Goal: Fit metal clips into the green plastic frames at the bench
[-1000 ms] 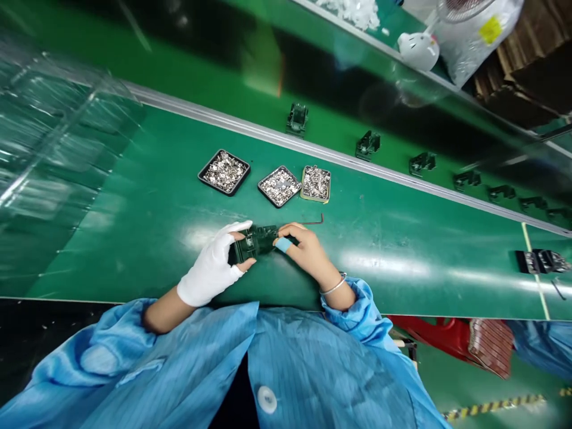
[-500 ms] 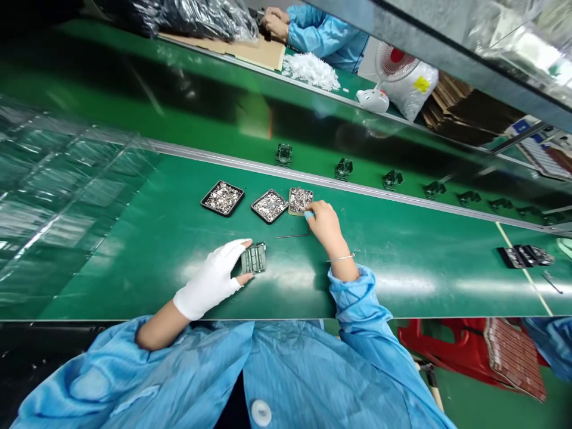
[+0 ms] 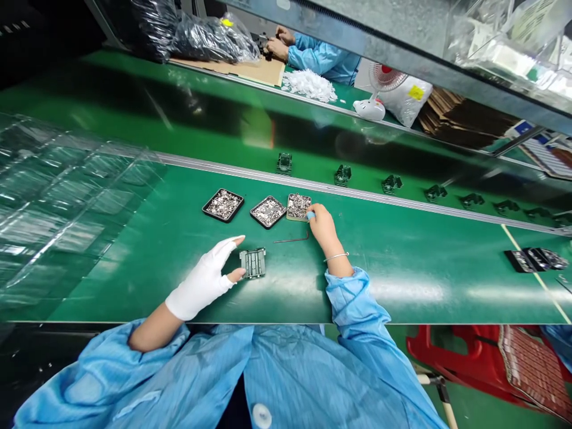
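My left hand [image 3: 206,279], in a white glove with bare fingertips, is open with thumb and fingers spread. Just right of it a green slotted block [image 3: 253,263] rests on the green bench; the thumb tip is close to its left edge, and I cannot tell whether they touch. My right hand [image 3: 323,224], a blue cover on one finger, has its fingertips together at the right edge of a small tray [image 3: 290,218] of tiny metal parts. What the fingertips hold, if anything, is hidden. A thin L-shaped hex key [image 3: 290,241] lies between the hands.
Two black trays, one at left [image 3: 204,210] and one in the middle [image 3: 255,220], hold small metal pieces. Several green assemblies [image 3: 342,175] stand in a row beyond the metal rail [image 3: 250,173]. Clear plastic trays [image 3: 67,196] cover the left. Across the bench a co-worker's hands [image 3: 279,46] are busy.
My left hand has let go of the green block and drawn slightly left, its fingers wider apart. My right hand stays at the small tray. The whole view has shifted a little.
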`<state>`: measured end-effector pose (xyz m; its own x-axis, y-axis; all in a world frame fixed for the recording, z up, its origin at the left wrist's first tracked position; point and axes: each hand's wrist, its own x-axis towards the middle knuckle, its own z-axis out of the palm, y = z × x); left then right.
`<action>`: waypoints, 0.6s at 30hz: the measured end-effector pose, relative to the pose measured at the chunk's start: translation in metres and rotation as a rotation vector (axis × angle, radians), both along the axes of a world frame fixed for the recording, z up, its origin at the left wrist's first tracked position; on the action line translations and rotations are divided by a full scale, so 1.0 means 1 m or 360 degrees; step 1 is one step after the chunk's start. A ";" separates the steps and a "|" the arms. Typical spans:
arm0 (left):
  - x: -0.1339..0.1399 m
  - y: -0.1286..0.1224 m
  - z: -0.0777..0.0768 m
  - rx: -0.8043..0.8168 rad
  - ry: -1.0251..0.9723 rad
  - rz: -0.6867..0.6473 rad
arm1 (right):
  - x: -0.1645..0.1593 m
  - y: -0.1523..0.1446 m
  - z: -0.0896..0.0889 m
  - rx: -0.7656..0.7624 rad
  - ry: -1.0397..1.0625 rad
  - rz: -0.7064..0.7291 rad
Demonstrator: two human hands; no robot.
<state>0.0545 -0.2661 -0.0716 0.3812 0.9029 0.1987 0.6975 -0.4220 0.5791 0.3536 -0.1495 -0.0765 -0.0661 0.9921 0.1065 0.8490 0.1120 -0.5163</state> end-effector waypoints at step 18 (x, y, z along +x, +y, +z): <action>0.029 0.017 0.045 0.0321 0.0258 -0.0089 | -0.082 -0.094 0.039 0.0027 0.0423 0.1059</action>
